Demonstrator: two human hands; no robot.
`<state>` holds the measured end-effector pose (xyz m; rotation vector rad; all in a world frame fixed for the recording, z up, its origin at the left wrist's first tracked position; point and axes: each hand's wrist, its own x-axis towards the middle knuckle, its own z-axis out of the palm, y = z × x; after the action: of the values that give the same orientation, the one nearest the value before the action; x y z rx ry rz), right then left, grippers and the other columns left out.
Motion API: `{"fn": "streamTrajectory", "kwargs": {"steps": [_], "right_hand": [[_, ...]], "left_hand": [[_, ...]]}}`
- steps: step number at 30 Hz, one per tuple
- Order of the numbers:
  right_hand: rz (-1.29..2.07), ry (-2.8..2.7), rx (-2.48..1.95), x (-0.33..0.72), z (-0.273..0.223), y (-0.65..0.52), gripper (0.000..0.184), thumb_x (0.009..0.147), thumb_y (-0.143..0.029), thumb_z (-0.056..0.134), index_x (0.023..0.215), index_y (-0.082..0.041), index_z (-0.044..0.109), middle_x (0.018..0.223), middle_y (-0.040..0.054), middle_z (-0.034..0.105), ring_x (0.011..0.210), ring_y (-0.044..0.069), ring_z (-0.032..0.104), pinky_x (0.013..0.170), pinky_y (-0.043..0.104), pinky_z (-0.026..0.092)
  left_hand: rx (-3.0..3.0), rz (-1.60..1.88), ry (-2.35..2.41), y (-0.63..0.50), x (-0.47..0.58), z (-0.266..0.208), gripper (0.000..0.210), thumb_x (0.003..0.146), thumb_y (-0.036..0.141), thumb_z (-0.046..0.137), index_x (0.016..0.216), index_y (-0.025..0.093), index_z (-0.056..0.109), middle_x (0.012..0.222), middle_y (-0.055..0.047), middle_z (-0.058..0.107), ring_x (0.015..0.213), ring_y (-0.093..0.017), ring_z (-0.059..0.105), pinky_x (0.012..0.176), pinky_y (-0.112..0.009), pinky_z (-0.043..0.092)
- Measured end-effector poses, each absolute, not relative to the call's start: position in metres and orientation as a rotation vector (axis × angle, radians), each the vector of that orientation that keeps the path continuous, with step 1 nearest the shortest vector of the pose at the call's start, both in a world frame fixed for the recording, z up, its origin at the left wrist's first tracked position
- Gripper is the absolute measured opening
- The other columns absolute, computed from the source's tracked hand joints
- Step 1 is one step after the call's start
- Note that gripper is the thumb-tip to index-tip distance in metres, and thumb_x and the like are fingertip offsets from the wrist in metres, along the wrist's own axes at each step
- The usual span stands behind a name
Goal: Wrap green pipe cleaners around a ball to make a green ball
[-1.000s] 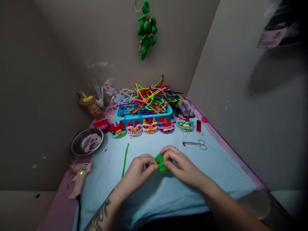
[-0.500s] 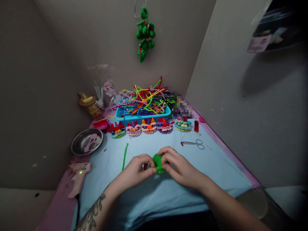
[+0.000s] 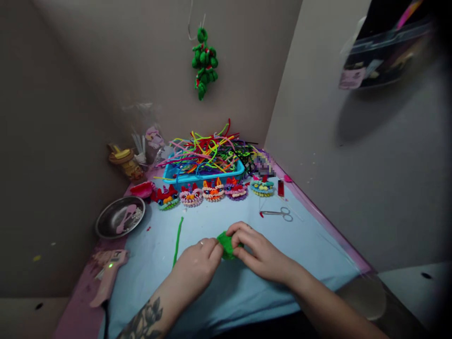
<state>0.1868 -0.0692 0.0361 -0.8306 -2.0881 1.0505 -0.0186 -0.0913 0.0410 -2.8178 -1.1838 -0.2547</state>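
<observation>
Between my two hands is a small fuzzy green piece (image 3: 226,245) that looks made of pipe cleaner, held just above the blue cloth (image 3: 300,254). My left hand (image 3: 201,259) pinches its left edge, knuckles turned up. The fingers of my right hand (image 3: 252,247) are curled round its right side, covering part of it. Left of my left hand, a loose green pipe cleaner (image 3: 178,240) lies on the cloth. Scissors (image 3: 278,213) rest to the right, beyond my right hand, with a small red bit by their tip.
A blue tray (image 3: 197,178) heaped with colourful pipe cleaners stands at the back. Several pipe-cleaner lion heads (image 3: 213,190) line up before it. At left are a metal bowl (image 3: 102,225) and a pink glue gun (image 3: 108,278). A green bundle (image 3: 205,63) hangs on the wall.
My left hand has rolled over so its back faces up, still pinching the green piece. The right hand keeps nearly the same hold. The whole view has shifted slightly.
</observation>
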Motion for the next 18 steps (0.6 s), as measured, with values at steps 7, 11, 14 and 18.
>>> {"fn": "streamTrajectory", "kwargs": {"steps": [7, 11, 14, 18], "right_hand": [[1.011, -2.150, -0.836, 0.185, 0.032, -0.070, 0.016, 0.083, -0.005, 0.048, 0.081, -0.021, 0.049, 0.104, 0.0072, 0.051, 0.103, 0.019, 0.051, 0.091, 0.034, 0.043], [0.995, -2.214, -0.799, 0.187, 0.034, -0.068, 0.016, 0.083, -0.004, 0.048, 0.081, -0.020, 0.050, 0.105, 0.0072, 0.051, 0.103, 0.018, 0.050, 0.092, 0.034, 0.043], [0.979, -2.226, -0.796, 0.187, 0.034, -0.066, 0.016, 0.083, -0.004, 0.048, 0.082, -0.020, 0.051, 0.105, 0.0072, 0.051, 0.102, 0.018, 0.050, 0.092, 0.034, 0.043], [0.964, -2.180, -0.822, 0.186, 0.034, -0.064, 0.016, 0.084, -0.005, 0.048, 0.082, -0.020, 0.050, 0.104, 0.0070, 0.051, 0.101, 0.018, 0.051, 0.091, 0.034, 0.043]], "left_hand": [[-2.837, -0.332, -1.547, -0.084, -0.008, 0.031, 0.014, 0.083, 0.007, 0.047, 0.078, 0.019, 0.053, 0.075, -0.002, 0.058, 0.068, -0.017, 0.058, 0.063, -0.027, 0.048], [-3.047, -0.688, -1.811, -0.082, -0.010, 0.033, 0.011, 0.080, 0.009, 0.051, 0.078, 0.019, 0.055, 0.080, -0.001, 0.059, 0.072, -0.014, 0.056, 0.067, -0.024, 0.045], [-3.118, -0.900, -1.957, -0.079, -0.013, 0.033, 0.012, 0.077, 0.008, 0.052, 0.077, 0.018, 0.057, 0.077, 0.000, 0.058, 0.065, -0.012, 0.050, 0.061, -0.022, 0.040], [-3.124, -1.137, -2.145, -0.074, -0.016, 0.030, 0.007, 0.079, 0.019, 0.057, 0.077, 0.016, 0.062, 0.076, -0.001, 0.059, 0.061, -0.011, 0.045, 0.058, -0.023, 0.035]]}}
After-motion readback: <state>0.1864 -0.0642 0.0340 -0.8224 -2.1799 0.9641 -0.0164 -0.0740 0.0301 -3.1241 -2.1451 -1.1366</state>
